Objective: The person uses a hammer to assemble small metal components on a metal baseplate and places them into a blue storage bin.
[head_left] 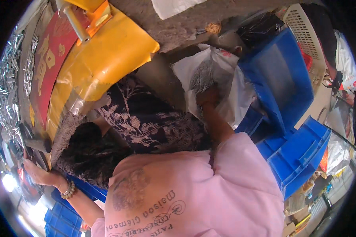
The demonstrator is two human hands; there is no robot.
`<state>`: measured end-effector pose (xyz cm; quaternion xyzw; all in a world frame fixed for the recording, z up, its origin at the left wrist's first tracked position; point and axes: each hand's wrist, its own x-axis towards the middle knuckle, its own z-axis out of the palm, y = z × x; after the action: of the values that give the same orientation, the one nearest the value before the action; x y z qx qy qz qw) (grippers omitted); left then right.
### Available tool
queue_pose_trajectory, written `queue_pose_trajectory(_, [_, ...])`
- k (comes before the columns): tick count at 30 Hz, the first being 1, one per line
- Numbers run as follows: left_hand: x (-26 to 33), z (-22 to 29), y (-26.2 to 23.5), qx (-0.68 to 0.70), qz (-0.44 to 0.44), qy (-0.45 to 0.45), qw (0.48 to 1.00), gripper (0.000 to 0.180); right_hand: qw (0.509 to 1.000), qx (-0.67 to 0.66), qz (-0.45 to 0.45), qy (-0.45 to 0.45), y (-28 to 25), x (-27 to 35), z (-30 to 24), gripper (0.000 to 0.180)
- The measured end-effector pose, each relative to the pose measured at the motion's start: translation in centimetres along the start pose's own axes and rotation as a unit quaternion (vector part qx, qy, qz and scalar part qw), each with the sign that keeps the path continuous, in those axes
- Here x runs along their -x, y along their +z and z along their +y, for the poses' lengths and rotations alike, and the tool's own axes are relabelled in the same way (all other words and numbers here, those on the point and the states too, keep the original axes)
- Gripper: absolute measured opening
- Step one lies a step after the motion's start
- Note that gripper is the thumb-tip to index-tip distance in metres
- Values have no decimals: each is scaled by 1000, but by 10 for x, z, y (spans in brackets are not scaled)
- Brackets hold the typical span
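My right arm reaches down to the right into an open white plastic bag [245,94]. Inside lies a heap of thin, grey metal pins or wire pieces [202,76], and my right hand [209,96] is at the near edge of that heap. Shadow and the pieces hide its fingers, so its grip is unclear. At the far left, my left hand [41,174], with a beaded bracelet [69,190] on the wrist, is at the worktop's edge beside a dark, handle-like piece [38,145]. Its fingers are partly hidden, and I cannot make out whether it holds anything.
Many shiny metal parts [8,94] cover the worktop at left. A yellow sheet [106,51] and a red sheet [53,59] hang over its edge. Blue plastic bins [300,154] and a cream perforated basket [302,27] stand at right. Patterned dark trousers [146,114] cover my legs.
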<state>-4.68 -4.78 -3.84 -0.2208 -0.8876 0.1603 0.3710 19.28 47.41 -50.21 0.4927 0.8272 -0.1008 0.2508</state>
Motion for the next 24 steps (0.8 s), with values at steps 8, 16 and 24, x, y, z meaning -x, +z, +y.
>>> queue_pose_trajectory(8, [3, 4, -6, 0, -3, -28, 1000, 41, 978, -205, -26, -37, 22, -19, 24, 115])
queue_pose_trajectory(16, [8, -5, -2, -97, 16, 50, 994, 47, 989, -126, -68, 40, -36, -13, 6, 112])
queue_pose_trajectory(24, [-15, 28, -11, -60, 12, 36, 997, 35, 988, -125, -66, -63, 12, -18, 28, 103])
